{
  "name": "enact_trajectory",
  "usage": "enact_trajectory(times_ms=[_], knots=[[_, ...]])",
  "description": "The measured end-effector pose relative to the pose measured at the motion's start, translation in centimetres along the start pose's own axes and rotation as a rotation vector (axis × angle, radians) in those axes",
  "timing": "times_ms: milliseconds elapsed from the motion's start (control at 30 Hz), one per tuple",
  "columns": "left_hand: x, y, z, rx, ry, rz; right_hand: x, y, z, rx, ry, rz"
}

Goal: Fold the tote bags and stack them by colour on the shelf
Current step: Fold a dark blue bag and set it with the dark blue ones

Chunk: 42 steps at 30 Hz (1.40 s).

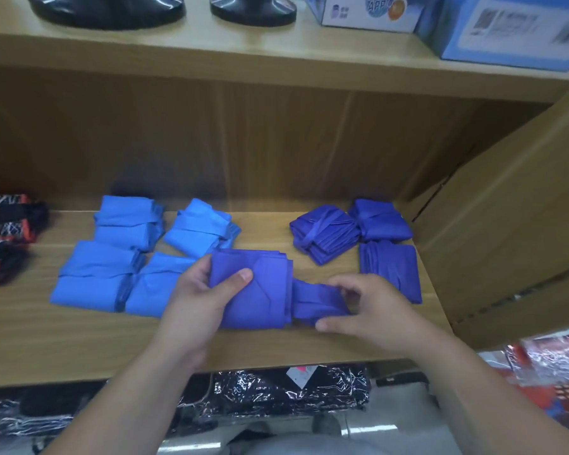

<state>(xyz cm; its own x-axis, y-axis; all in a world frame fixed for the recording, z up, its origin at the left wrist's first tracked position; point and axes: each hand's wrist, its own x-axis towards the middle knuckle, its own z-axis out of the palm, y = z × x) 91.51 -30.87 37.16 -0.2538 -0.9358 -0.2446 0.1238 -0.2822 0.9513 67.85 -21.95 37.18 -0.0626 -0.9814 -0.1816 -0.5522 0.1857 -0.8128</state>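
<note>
Gripping the purple bag (267, 292), left hand (200, 295) covers its edge.

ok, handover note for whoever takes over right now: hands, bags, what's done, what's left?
Left hand: grips the dark-blue bag, thumb on top.
Right hand: pinches that bag's narrow end at the right.
Done: four light-blue folded bags grouped at left on the shelf, three dark-blue folded bags at right.
Left: finish this fold and set it with the dark-blue group. Any further unfolded bags are not in view.
</note>
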Motion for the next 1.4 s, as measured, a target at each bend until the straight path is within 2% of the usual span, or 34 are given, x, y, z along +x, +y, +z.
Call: enact_trajectory(times_ms=[133, 267, 367, 433, 500, 600, 700, 800, 933, 1000, 1100, 1133, 1233, 1400], knots=[[-0.1, 0.0, 0.4, 0.019, 0.013, -0.007, -0.4, 0.0, -1.0, 0.106, 0.02, -0.077], [-0.1, -0.2, 0.8, 0.027, 0.074, -0.023, -0.5, 0.4, -1.9, 0.154, 0.044, 0.005], [-0.1, 0.4, 0.5, -0.01, 0.105, -0.03, -0.5, 0.1, -2.7, 0.173, -0.058, 0.027], [-0.2, 1.0, 0.4, -0.085, 0.112, -0.027, -0.6, -0.7, -3.1, 0.109, -0.17, 0.023], [-0.3, 1.6, 0.3, -0.157, 0.114, -0.011, -0.4, -1.2, -3.1, 0.079, -0.206, 0.0], [-0.3, 2.6, -0.2, -0.228, 0.108, 0.007, -0.7, -2.1, -3.7, 0.202, -0.142, -0.043], [-0.3, 3.1, -1.4, -0.164, 0.051, -0.028, -1.2, -2.7, -5.1, 0.351, -0.066, -0.071], [-0.5, 2.9, -2.1, -0.09, -0.045, -0.115, -1.1, -3.1, -5.7, 0.396, -0.034, -0.047], [-0.7, 2.4, -2.3, -0.124, 0.005, -0.15, 0.0, -2.6, -4.2, 0.402, 0.066, 0.029], [-0.9, 2.3, -2.3, -0.158, 0.024, -0.129, 0.2, -2.2, -3.7, 0.43, 0.044, 0.066], [-1.5, 2.3, -2.7, -0.122, 0.026, -0.051, -0.5, -2.5, -4.3, 0.313, -0.277, 0.008], [-1.6, 2.3, -3.0, -0.096, -0.004, -0.038, -0.7, -2.8, -4.6, 0.291, -0.336, -0.006], [-2.0, 2.5, -3.3, -0.01, -0.115, -0.051, -0.2, -4.1, -4.0, 0.143, -0.272, -0.025], [-2.2, 2.7, -2.7, 0.033, -0.147, -0.059, 1.1, -5.6, -1.1, -0.159, -0.298, -0.122]])
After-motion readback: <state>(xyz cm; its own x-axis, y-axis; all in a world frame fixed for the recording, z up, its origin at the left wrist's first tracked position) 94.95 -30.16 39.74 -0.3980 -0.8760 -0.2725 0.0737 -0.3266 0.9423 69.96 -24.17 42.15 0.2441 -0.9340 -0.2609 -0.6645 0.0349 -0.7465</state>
